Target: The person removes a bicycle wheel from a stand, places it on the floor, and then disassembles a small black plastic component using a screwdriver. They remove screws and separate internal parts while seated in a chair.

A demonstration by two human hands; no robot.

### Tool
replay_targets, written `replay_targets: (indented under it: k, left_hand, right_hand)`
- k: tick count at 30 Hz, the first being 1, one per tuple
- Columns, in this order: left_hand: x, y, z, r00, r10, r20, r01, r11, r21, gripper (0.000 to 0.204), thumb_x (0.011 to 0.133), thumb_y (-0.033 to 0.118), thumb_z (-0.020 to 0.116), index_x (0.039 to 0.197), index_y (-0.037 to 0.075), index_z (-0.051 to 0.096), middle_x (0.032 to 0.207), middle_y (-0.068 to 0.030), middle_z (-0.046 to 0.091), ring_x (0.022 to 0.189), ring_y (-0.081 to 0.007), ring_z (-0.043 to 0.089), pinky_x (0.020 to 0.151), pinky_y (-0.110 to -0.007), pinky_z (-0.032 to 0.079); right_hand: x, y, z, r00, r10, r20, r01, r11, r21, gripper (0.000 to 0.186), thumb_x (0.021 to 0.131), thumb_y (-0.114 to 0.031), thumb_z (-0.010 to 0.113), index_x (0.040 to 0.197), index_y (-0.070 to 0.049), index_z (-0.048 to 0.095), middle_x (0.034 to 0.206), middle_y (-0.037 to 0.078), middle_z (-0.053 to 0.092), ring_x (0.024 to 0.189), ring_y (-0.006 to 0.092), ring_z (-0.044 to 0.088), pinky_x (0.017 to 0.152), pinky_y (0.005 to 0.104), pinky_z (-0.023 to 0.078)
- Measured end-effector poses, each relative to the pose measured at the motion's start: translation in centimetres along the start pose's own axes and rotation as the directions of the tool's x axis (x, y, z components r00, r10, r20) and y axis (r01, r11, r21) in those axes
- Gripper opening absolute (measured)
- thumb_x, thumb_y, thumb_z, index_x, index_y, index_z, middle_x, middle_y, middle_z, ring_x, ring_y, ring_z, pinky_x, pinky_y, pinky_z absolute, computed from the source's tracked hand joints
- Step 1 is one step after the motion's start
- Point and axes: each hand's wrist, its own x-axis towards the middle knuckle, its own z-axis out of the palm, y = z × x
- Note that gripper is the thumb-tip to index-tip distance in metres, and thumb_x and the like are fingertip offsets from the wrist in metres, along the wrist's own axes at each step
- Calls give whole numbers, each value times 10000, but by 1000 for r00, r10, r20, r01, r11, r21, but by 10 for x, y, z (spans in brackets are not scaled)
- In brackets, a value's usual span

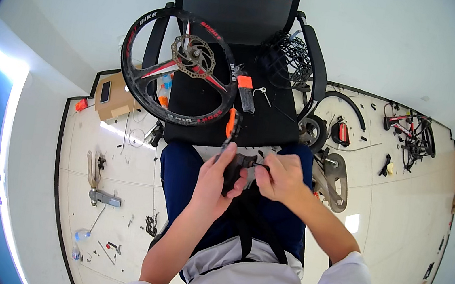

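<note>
My left hand [214, 175] is closed around a dark, rounded bike part [232, 173] above my lap. Close on its right, my right hand [285, 179] pinches something thin and dark at the part's side; what it is stays mostly hidden by the fingers. Just beyond my left fingers, an orange-handled tool [231, 124] lies at the front of the black chair seat [188, 134]. A black three-spoke wheel [221, 117] with a metal disc rotor [207, 58] rests on the seat's left side.
Also on the seat are an orange-and-black tool [246, 99], a silver ring-ended pin [266, 95] and a black wire basket [291, 64]. A cardboard box [116, 104] with a phone stands left. Metal frame parts [95, 181] and a red bike frame [404, 127] lie on the floor.
</note>
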Motion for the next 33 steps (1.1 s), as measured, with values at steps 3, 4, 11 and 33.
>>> replay_targets:
  k: [3, 4, 11, 33]
  left_hand:
    - [2, -1, 2, 992, -122, 34, 122, 992, 4, 297, 977, 336, 574, 934, 46, 529, 701, -83, 570, 503, -134, 509, 374, -226, 310]
    - [2, -1, 3, 988, -150, 37, 149, 988, 30, 298, 975, 337, 577, 936, 45, 529, 701, -83, 570, 503, -133, 509, 373, -225, 309]
    - [-2, 0, 13, 1000, 24, 20, -25, 998, 62, 291, 984, 336, 561, 922, 53, 525, 694, -84, 580, 468, -139, 506, 366, -227, 306]
    - [10, 1, -2, 946, 303, -118, -287, 948, 134, 261, 959, 311, 619, 933, 61, 548, 708, -70, 620, 503, -109, 535, 394, -224, 339]
  right_hand:
    - [14, 21, -16, 952, -303, 38, 305, 943, -132, 287, 745, -169, 682, 640, -79, 430, 516, 34, 382, 392, 199, 413, 379, 303, 312]
    - [18, 26, -21, 919, -390, 50, 393, 902, -178, 333, 731, -221, 708, 624, -102, 416, 513, 14, 363, 392, 174, 398, 380, 283, 296]
    - [22, 20, -39, 939, -308, 155, 340, 902, -267, 360, 682, -390, 724, 746, -91, 533, 751, 70, 494, 650, 248, 523, 590, 339, 428]
    - [22, -14, -23, 844, 409, 346, -512, 807, 294, 104, 903, 11, 573, 994, -19, 534, 758, 80, 598, 641, 170, 629, 553, 276, 500]
